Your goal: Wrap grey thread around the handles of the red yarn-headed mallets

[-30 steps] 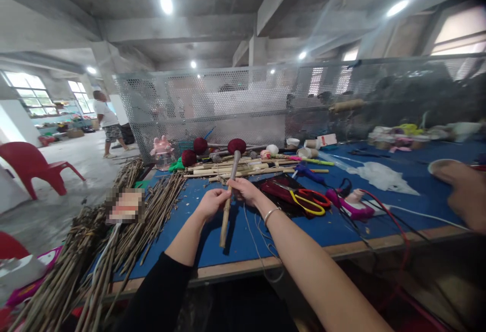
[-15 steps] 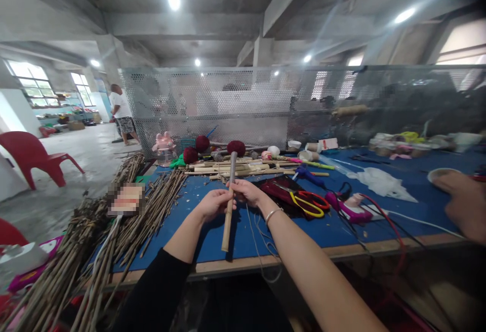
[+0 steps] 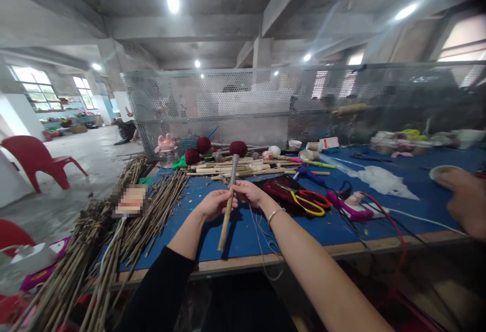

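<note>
Over a blue worktable I hold a wooden stick tipped with a dark red fuzzy ball. My left hand is closed round the shaft near its middle. My right hand, with a bracelet on the wrist, pinches the shaft just above it. The stick tilts away from me, its lower end near the table's front edge. A thin thread lies under my right forearm.
Bundles of thin sticks cover the table's left end. Finished ball-tipped sticks, red-and-yellow scissors and a pink glue gun lie beyond. Another person's hand is at right. A mesh screen backs the table; a red chair stands left.
The stick has swung slightly between upright and tilted in my hands. The person walking at the back left has moved behind the mesh screen.
</note>
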Demonstrator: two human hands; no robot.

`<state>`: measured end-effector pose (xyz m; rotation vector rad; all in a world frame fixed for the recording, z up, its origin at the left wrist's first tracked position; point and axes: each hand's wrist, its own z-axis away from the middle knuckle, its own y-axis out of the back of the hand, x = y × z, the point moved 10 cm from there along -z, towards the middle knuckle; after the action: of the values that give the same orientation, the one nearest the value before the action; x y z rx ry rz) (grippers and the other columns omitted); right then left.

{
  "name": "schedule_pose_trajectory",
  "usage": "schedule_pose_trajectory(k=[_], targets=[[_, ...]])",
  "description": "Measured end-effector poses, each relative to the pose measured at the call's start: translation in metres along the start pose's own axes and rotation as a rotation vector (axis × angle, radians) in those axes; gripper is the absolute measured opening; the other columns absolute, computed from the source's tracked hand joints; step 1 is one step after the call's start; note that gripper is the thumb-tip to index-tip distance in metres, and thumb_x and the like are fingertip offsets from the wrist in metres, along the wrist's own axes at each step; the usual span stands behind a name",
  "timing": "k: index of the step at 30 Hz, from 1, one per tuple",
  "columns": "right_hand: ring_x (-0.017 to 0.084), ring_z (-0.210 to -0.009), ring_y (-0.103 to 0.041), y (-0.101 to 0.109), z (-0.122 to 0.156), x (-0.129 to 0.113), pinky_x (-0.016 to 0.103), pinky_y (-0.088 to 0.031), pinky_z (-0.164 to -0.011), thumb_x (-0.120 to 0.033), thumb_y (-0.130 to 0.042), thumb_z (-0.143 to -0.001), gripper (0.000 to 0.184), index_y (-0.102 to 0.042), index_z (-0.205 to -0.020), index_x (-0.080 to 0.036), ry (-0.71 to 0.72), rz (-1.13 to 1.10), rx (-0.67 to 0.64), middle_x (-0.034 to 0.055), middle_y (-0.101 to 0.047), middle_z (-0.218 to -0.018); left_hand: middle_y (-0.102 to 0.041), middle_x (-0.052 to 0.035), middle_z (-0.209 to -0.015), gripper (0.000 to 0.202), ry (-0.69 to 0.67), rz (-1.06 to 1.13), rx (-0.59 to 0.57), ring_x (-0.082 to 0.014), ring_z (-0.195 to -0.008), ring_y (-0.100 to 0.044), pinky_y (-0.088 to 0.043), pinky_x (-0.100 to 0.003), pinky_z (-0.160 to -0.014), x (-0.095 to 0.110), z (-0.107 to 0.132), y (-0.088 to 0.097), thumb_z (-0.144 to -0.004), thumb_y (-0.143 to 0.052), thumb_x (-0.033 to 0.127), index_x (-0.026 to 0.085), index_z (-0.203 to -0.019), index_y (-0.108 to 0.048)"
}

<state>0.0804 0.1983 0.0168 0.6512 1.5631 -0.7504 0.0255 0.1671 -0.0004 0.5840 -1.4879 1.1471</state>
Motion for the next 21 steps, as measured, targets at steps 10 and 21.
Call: schedule_pose_trajectory(k=[10,21], targets=[[0.002,-0.03,-0.017,0.004,0.002,0.0,0.02,-0.008,-0.032,-0.041,-0.066,-0.067,0.032,-0.045,-0.069,-0.017,-0.019,0.065,0.086,-0.0121,-0.029,-0.039,-0.049,0.0035,-0.046,0.04,-0.027,-0.145,0.129,-0.0093,-0.043,-0.052,-0.031,-0.016,-0.04,0.003,0.004,0.009,-0.056,-0.076,0.041,0.013,-0.067,-0.049],[0.003,-0.035,-0.025,-0.018,-0.007,0.003,0.019,-0.016,-0.035,-0.044,-0.066,-0.064,0.034,-0.047,-0.065,-0.016,0.045,0.112,0.257,-0.0098,-0.035,-0.042,-0.058,0.0015,-0.064,0.034,-0.281,-0.42,0.733,-0.0074,-0.043,-0.048,-0.038,-0.019,-0.041,0.006,0.069,0.024,-0.062,-0.07,0.033,0.015,-0.087,-0.056]])
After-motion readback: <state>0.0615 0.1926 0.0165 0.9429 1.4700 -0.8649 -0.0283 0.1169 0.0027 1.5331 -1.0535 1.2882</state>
